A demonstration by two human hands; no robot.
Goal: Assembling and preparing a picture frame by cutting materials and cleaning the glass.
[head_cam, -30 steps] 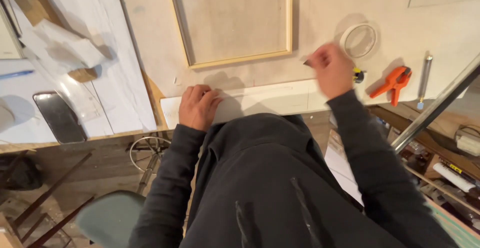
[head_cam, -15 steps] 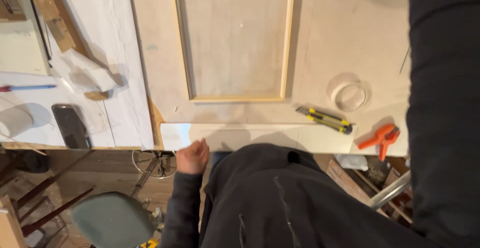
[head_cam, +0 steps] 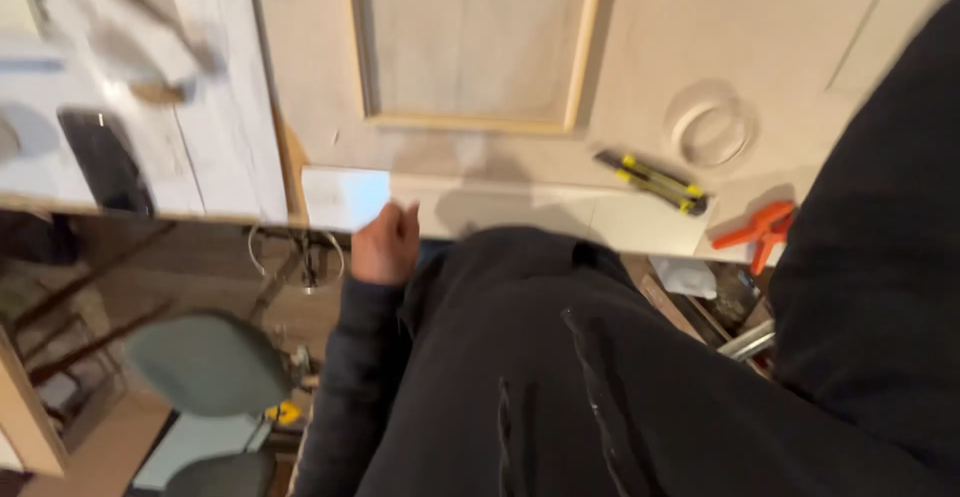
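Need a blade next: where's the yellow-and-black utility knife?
Head view, right of centre: the yellow-and-black utility knife lies on the workbench, between the wooden frame and the orange clamp.

Workshop, wooden frame (head_cam: 475,42), clamp (head_cam: 760,232), utility knife (head_cam: 652,182)

Pale wood frame (head_cam: 475,122) – yellow-black knife (head_cam: 652,181), orange clamp (head_cam: 757,234), white strip (head_cam: 500,214), blk sleeve (head_cam: 345,377).

Pale plywood workbench (head_cam: 800,47) ahead of the grip, with white boards (head_cam: 215,107) off to its left. Below and left of the grip, wooden floor (head_cam: 110,447), a grey-green chair seat (head_cam: 205,362) and loose cable (head_cam: 300,257). Dim, warm indoor light.
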